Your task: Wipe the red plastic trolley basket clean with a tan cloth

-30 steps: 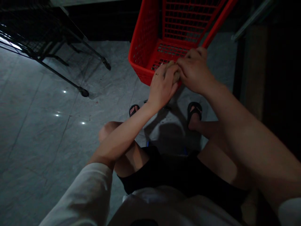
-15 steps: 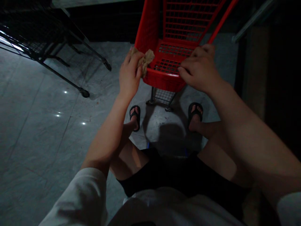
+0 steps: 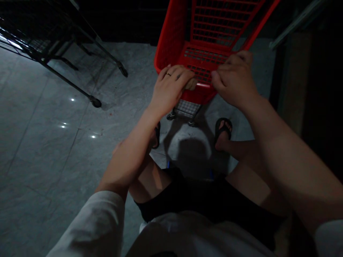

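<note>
A red plastic basket cart (image 3: 211, 32) stands on small wheels on the floor in front of me, between my sandalled feet. My left hand (image 3: 171, 87), with a ring on one finger, lies palm down on the cart's near rim and presses a brownish cloth (image 3: 190, 84) against it; only a corner of the cloth shows past the fingers. My right hand (image 3: 235, 79) grips the near rim and right corner of the cart with curled fingers.
A black wire cart frame (image 3: 53, 46) on castors stands at the upper left. The floor is pale grey marble tile (image 3: 53, 150) with light spots. A dark wall or furniture edge (image 3: 300, 78) runs along the right.
My left hand moved with the cloth from the cart's left corner back along the near rim toward the middle. The right hand stayed gripping the rim.
</note>
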`<state>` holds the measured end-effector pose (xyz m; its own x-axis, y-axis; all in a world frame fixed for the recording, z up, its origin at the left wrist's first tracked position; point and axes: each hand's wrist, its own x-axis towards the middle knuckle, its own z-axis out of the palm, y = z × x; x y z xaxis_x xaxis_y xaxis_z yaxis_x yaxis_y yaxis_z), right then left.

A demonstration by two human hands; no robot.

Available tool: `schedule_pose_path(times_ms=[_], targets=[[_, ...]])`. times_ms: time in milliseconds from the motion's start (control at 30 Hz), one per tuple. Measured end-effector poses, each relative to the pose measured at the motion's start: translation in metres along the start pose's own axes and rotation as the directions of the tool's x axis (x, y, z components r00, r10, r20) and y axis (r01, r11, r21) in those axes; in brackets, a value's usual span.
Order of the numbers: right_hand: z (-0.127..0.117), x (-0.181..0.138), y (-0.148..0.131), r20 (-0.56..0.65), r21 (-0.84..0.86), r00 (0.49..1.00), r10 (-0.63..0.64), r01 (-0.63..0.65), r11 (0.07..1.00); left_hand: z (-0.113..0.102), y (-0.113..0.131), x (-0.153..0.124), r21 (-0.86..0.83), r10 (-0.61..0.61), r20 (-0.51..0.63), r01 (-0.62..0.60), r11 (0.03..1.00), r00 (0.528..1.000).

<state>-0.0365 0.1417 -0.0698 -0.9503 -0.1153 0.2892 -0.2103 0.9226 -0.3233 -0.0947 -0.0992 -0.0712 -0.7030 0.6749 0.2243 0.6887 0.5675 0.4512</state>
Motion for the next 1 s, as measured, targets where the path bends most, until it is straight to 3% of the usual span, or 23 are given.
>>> schedule_pose_path(times_ms=[133, 233, 333, 500, 633, 700, 800, 933, 1000], targets=[[0.004, 0.005, 0.002, -0.021, -0.053, 0.998, -0.054, 0.053, 0.997, -0.017, -0.049, 0.0, -0.064, -0.039, -0.006, 0.039, 0.997, 0.999], [0.007, 0.008, 0.001, -0.024, -0.063, 0.997, -0.068, 0.067, 0.996, -0.017, -0.066, -0.003, -0.068, -0.099, -0.056, 0.095, 0.993, 0.994], [0.009, 0.009, -0.004, -0.037, -0.114, 0.999, -0.037, 0.033, 0.993, 0.006, -0.051, -0.006, -0.032, -0.098, -0.153, 0.094, 0.995, 0.983], [0.011, 0.009, -0.006, -0.039, -0.149, 0.998, 0.05, -0.055, 0.987, 0.066, 0.008, -0.003, 0.038, 0.075, -0.243, -0.068, 0.997, 0.967], [0.014, 0.009, -0.006, -0.061, -0.161, 0.991, 0.117, -0.125, 0.979, 0.074, 0.021, 0.006, 0.044, 0.134, -0.219, -0.128, 0.991, 0.966], [0.013, 0.008, -0.006, -0.07, -0.181, 0.992, 0.104, -0.115, 0.977, 0.063, 0.005, 0.009, 0.049, 0.132, -0.206, -0.124, 0.991, 0.97], [0.01, 0.007, -0.006, -0.01, -0.193, 0.999, 0.037, -0.038, 0.98, 0.038, -0.038, 0.009, 0.048, 0.098, -0.228, -0.09, 0.995, 0.969], [0.003, 0.007, -0.006, 0.069, -0.141, 0.998, 0.0, 0.01, 0.99, 0.008, -0.105, 0.005, 0.098, 0.006, -0.384, 0.034, 0.995, 0.923], [0.002, 0.007, -0.008, 0.064, -0.133, 0.998, 0.001, 0.007, 0.991, 0.004, -0.121, 0.005, 0.089, -0.021, -0.435, 0.066, 0.994, 0.9]])
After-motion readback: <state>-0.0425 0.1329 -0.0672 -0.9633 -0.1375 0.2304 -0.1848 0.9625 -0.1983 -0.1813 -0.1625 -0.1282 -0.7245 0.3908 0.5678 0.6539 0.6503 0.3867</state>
